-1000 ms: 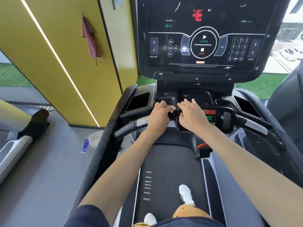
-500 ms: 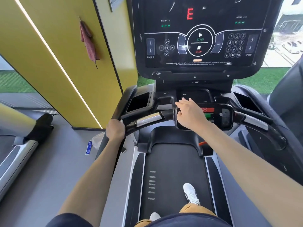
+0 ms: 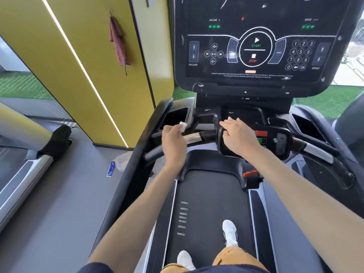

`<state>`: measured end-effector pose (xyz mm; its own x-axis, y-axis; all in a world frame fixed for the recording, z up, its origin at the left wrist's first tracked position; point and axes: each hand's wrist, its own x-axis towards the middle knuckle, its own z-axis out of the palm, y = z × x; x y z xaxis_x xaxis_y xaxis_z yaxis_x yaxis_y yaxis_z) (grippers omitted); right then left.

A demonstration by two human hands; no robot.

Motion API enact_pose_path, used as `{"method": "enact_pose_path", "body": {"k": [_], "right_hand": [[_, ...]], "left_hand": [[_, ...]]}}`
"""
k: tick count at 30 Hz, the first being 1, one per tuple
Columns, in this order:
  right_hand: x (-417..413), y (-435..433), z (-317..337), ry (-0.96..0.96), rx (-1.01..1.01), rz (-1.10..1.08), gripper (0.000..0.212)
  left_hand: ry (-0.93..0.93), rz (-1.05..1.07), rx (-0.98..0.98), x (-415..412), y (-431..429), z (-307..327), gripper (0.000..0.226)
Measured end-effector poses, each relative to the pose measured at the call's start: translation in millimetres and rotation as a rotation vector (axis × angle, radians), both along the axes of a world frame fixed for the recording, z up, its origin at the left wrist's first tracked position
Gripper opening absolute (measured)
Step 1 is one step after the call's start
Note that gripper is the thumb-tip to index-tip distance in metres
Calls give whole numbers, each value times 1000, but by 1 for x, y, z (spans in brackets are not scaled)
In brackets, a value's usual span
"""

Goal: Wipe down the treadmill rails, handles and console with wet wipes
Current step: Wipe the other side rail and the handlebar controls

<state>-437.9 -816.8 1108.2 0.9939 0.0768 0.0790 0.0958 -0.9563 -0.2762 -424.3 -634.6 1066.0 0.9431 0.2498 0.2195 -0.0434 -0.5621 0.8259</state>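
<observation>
Head view: the blurry left hand [image 3: 173, 143] pinches a small white wet wipe [image 3: 183, 126] over the silver handle bar [image 3: 195, 137]. The flat, loose right hand [image 3: 239, 137] half hides the black button box [image 3: 280, 141].

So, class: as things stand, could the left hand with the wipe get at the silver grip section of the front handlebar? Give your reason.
Probably yes: the left hand, pinching the wipe, is right beside the silver grip with nothing between them; the right hand rests further right.

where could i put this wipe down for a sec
The left tray pocket, beside the left hand pinching the wipe, looks bare; so does the right tray pocket. Crowded: the middle handlebar, where the right hand rests on the control pad.
</observation>
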Motion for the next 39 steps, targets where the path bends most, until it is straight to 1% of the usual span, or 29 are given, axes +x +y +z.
{"method": "enact_pose_path", "body": {"k": [2, 3, 4, 6, 8, 9, 10, 12, 13, 14, 15, 16, 18, 19, 21, 23, 25, 26, 27, 28, 29, 30, 31, 32, 33, 34, 35, 37, 39], "right_hand": [[1, 0, -3, -14, -3, 4, 45], [2, 0, -4, -19, -4, 11, 44], [3, -1, -6, -22, -7, 19, 44], [2, -2, -7, -35, -19, 33, 43], [1, -3, -10, -69, -33, 57, 41], [0, -3, -13, -92, -39, 66, 39], [0, -4, -15, -118, -41, 73, 37], [0, -8, -18, -165, -22, 99, 35], [1, -10, -17, -176, -14, 118, 35], [1, -12, -14, -172, -20, 130, 35], [2, -15, -9, -157, -30, 141, 36], [2, -16, -5, -144, -41, 153, 37], [6, -20, 0, -155, -72, 174, 38], [8, -21, 2, -160, -99, 188, 37], [12, -25, 4, -148, -138, 224, 32], [17, -30, 5, -95, -142, 241, 30], [26, -33, 9, -53, -115, 237, 35], [32, -36, 12, -26, -61, 230, 37], [40, -40, 14, 15, 26, 228, 36], [47, -45, 15, 75, 123, 230, 35], [55, -49, 17, 147, 222, 231, 32], [62, -55, 19, 225, 332, 223, 29], [67, -62, 20, 308, 455, 210, 26], [71, -67, 21, 381, 565, 192, 25], [73, -72, 21, 427, 629, 180, 24], [75, -76, 23, 446, 622, 192, 24], [77, -78, 23, 443, 572, 210, 24], [83, -80, 24, 419, 471, 219, 25], [90, -80, 25, 409, 417, 217, 28]], "left_hand": [[135, 201, -13, 12, 36, -21, 39], [184, 259, -30, 14, 46, -30, 40], [208, 270, -23, 12, 46, -37, 41], [210, 223, 53, -1, 26, -42, 44], [160, 219, 81, -11, -3, -36, 50], [131, 210, 95, -11, -16, -32, 49], [89, 166, 119, -12, -32, -26, 45], [-10, -42, 146, -12, -59, -13, 35], [-35, -152, 117, -11, -66, -6, 32], [-40, -211, 77, -9, -67, 1, 29], [-48, -184, 29, -5, -63, 8, 26], [-33, -74, -21, 1, -53, 13, 23], [85, 199, -81, 17, -28, 16, 22], [163, 273, -79, 22, -19, 12, 24], [293, 285, 22, 19, -29, 12, 26], [282, 227, 137, 6, -65, 14, 24], [219, 171, 214, -3, -99, 16, 37], [226, 133, 216, -5, -108, 22, 39], [253, 79, 136, -1, -110, 26, 33], [308, 6, -78, 5, -104, 32, 25], [371, -85, -351, 9, -94, 42, 20], [398, -131, -601, 12, -81, 50, 18], [378, -107, -775, 18, -66, 55, 19], [346, -35, -829, 26, -50, 58, 19], [324, 39, -822, 34, -36, 60, 18], [326, 101, -763, 41, -25, 61, 18], [347, 134, -699, 48, -18, 59, 18], [417, 142, -572, 62, -15, 52, 21], [459, 111, -447, 76, -24, 48, 18]]}}
